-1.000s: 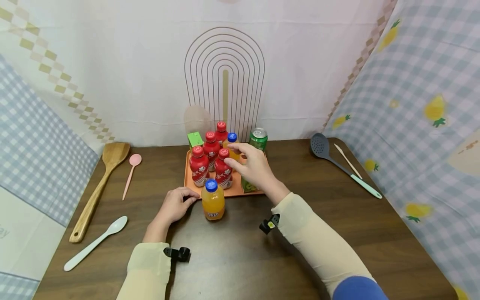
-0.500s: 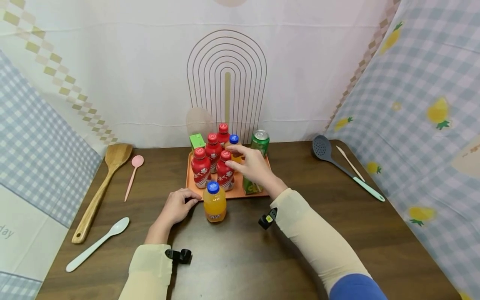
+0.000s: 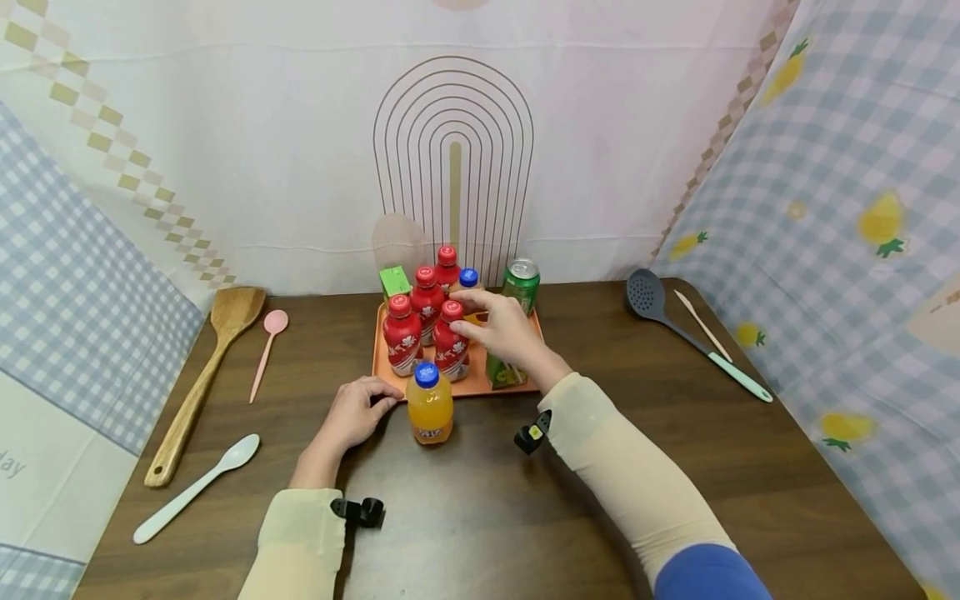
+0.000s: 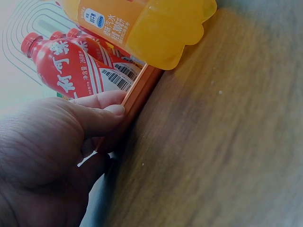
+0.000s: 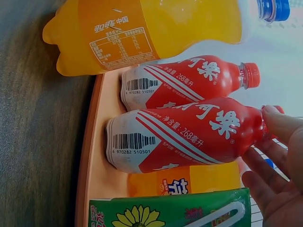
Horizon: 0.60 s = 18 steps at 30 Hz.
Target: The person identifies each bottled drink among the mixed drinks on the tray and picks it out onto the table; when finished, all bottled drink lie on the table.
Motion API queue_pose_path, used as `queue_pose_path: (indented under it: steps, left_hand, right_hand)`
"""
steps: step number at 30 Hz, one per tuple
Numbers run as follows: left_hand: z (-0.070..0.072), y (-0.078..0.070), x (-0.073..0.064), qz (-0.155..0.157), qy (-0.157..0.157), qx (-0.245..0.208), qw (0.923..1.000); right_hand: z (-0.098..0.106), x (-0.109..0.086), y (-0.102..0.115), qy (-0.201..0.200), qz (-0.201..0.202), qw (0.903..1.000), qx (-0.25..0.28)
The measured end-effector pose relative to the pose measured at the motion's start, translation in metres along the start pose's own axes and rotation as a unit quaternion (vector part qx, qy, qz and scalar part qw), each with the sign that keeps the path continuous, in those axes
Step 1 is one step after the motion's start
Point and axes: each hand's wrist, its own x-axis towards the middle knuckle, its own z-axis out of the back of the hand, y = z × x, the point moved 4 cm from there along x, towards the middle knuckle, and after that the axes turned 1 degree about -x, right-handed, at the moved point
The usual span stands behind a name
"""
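Observation:
My left hand pinches the front rim of the orange tray near its left corner; the left wrist view shows the thumb on that rim. With my right hand I hold the front right red drink bottle by its cap and neck. That bottle stands upright in the tray beside another red bottle, with two more red bottles behind. Partly hidden behind my right hand is an orange soda bottle. A second orange soda bottle stands on the table just before the tray.
The tray also bears a green can, a green drink carton and another green carton. Left lie a wooden spatula, a pink spoon and a white spoon. A slotted spoon and small beige knife lie right.
The fingers of my right hand have come slightly closer round the red bottle's cap. My left hand stays at the tray rim. The head view has shifted a little.

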Motion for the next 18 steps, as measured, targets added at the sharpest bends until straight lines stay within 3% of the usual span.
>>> queue_pose_path:
  steps: [18]
  left_hand:
    - [-0.0006, 0.0009, 0.0003, 0.002, 0.000, 0.000, 1.0000]
  right_hand:
    - [-0.0026, 0.0043, -0.0100, -0.019, -0.023, 0.9958, 0.087]
